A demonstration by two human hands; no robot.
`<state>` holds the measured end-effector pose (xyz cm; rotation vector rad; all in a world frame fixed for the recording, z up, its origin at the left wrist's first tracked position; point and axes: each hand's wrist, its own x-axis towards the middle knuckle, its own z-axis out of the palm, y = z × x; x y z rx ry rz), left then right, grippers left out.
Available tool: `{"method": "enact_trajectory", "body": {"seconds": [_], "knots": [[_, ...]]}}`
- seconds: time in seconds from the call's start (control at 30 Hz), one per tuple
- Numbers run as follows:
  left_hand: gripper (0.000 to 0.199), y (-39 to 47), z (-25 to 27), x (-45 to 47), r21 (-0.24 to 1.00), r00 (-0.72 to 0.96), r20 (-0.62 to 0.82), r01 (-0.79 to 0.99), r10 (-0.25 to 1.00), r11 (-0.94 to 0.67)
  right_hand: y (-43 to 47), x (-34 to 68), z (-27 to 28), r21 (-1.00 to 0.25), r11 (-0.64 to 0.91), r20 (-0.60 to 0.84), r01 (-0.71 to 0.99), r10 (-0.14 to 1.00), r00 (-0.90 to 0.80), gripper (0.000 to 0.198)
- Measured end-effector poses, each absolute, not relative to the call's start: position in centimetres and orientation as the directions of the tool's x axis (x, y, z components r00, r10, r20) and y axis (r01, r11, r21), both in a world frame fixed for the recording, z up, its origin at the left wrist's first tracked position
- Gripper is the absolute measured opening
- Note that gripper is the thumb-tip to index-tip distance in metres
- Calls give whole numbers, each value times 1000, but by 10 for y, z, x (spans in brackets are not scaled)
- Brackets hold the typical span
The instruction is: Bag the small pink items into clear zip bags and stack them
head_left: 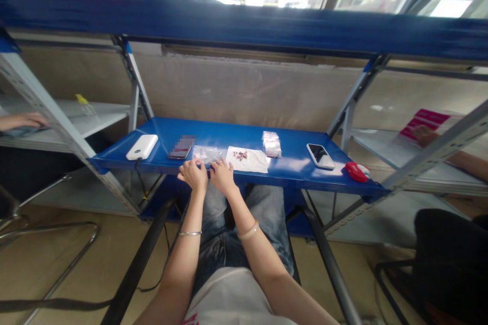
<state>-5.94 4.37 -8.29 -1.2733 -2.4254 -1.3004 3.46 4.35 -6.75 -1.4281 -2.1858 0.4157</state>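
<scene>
A clear plastic bag (209, 153) lies flat at the front edge of the blue shelf. My left hand (193, 175), with a thin silver bracelet on its wrist, has its fingers bent and closed on the bag's near left corner. Beside it my right hand (222, 176), wearing a pale bangle, pinches the near right part of the same bag. Just right of that hand lies a white cloth or paper (253, 161) with several small dark reddish pieces (240, 155) on it. Behind it sits a stack of small clear packets (271, 144).
On the blue shelf (305, 179) are a white power bank (142, 147) with a cable, a blurred-out phone (182, 147), a white phone (321, 156) and a red pouch (357, 171). Slanted metal posts stand at both ends. Other people's hands (32, 121) appear at neighbouring shelves.
</scene>
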Motion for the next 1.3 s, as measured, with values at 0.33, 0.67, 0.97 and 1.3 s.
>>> {"method": "enact_trajectory", "body": {"seconds": [0.33,0.67,0.97,1.3], "knots": [[25,43,-62,-49,749,-460,602,610,653,-261,49,58,-46,-936,351,352,-33,935,-35,34],[18,8,-18,-9,610,-165,765,495,622,-619,29,107,-5,-901,164,200,-402,979,-47,41],[15,-3,-8,0,598,-58,771,411,634,-688,28,126,-2,-909,57,145,-414,972,-185,29],[26,2,-10,-8,816,-129,573,186,809,-548,26,134,-4,-955,124,234,-270,874,-427,24]]}}
